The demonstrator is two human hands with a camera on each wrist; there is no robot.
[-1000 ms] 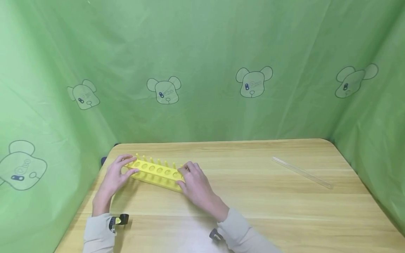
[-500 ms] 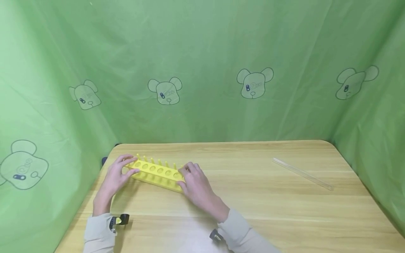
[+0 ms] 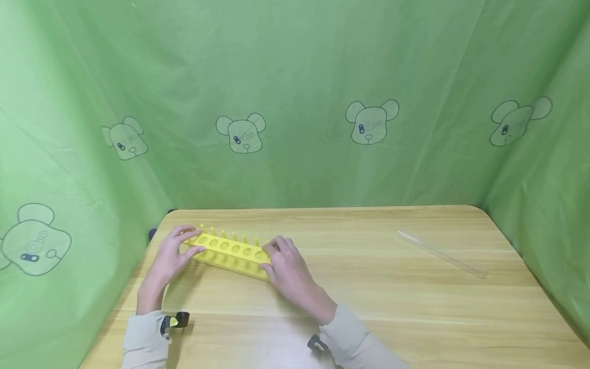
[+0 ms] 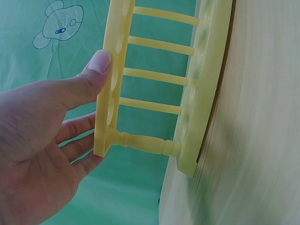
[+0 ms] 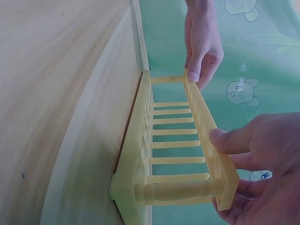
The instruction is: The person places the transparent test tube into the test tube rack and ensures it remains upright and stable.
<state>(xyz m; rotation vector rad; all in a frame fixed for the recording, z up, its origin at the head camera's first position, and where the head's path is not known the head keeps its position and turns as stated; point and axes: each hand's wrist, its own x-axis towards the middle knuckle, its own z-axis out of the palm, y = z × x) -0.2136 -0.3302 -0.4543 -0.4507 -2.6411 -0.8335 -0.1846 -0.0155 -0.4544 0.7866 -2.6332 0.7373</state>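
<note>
Yellow rack (image 3: 230, 251): toward the left of the surface (image 3: 369, 307), base contact unclear, grasped high at opposite ends by left hand (image 3: 168, 256) and right hand (image 3: 291, 269), presumably for even balance, leaving middle holes (image 3: 224, 245) uncovered; well apart from clear tube (image 3: 441, 254).

a yellow rack (image 3: 230, 251) and clear tube (image 3: 441, 254) on table (image 3: 369, 318)

At the head, farthest off, we face forward and down over the surface (image 3: 286, 328), cloth (image 3: 295, 177) at twelve o'clock. At the left wrist we sit close to the rack (image 3: 230, 247), surface at three o'clock. At the right wrist, also close, we face along the rack, surface at nine o'clock; both wrist views share rack and left hand (image 3: 167, 259).
</note>
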